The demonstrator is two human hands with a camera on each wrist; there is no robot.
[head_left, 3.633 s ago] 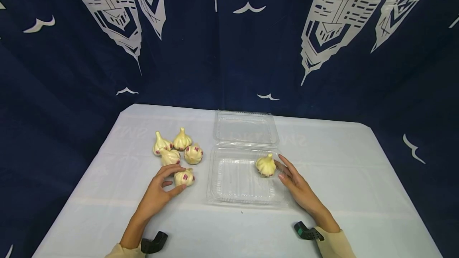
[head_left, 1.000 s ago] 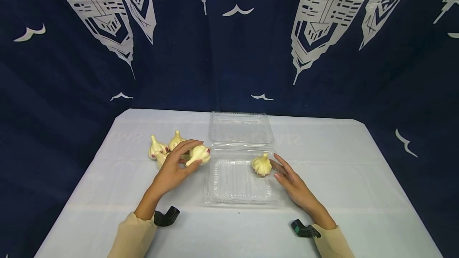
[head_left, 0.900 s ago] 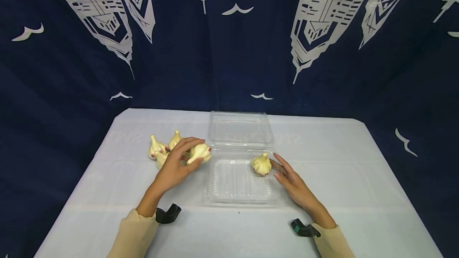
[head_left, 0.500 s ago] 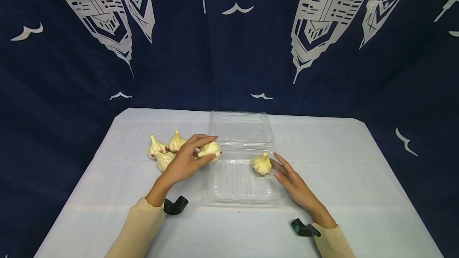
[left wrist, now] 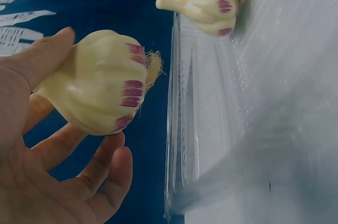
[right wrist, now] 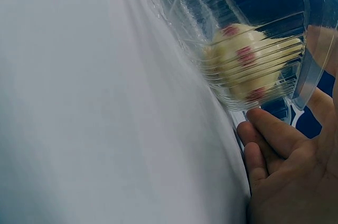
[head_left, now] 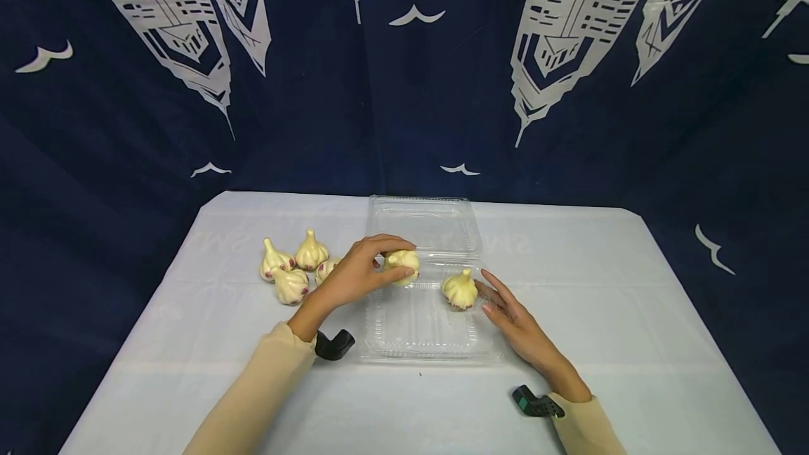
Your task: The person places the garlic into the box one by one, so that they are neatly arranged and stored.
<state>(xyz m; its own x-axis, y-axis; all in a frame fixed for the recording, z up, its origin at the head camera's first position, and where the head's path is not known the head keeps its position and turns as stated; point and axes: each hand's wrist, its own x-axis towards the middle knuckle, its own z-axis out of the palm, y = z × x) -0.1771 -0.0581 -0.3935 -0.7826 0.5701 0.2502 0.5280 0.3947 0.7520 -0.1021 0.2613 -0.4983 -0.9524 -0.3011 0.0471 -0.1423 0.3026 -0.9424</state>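
My left hand [head_left: 354, 274] grips a cream garlic bulb [head_left: 406, 267] between thumb and fingers, above the back left part of a clear plastic container [head_left: 413, 332]. In the left wrist view, purple marks and dry roots show on this held garlic bulb [left wrist: 100, 84]. A second garlic bulb [head_left: 460, 291] stands upright inside the container near its right wall. Beside that wall is my right hand [head_left: 529, 334], fingers extended and loose. From the right wrist, its fingertips [right wrist: 259, 115] appear against the outside of the ribbed wall, with the second bulb visible through the plastic.
Several more garlic bulbs [head_left: 292, 286] sit in a group left of the container, one partly hidden by my left hand. The container's clear lid [head_left: 423, 222] lies folded back behind it. A white cloth [head_left: 607, 300] covers the table; a dark blue printed curtain [head_left: 392, 104] hangs behind.
The left hand has taken the garlic bulb from the group at left and carried it rightward over the container. My right hand and the bulb in the container stay nearly where they were.
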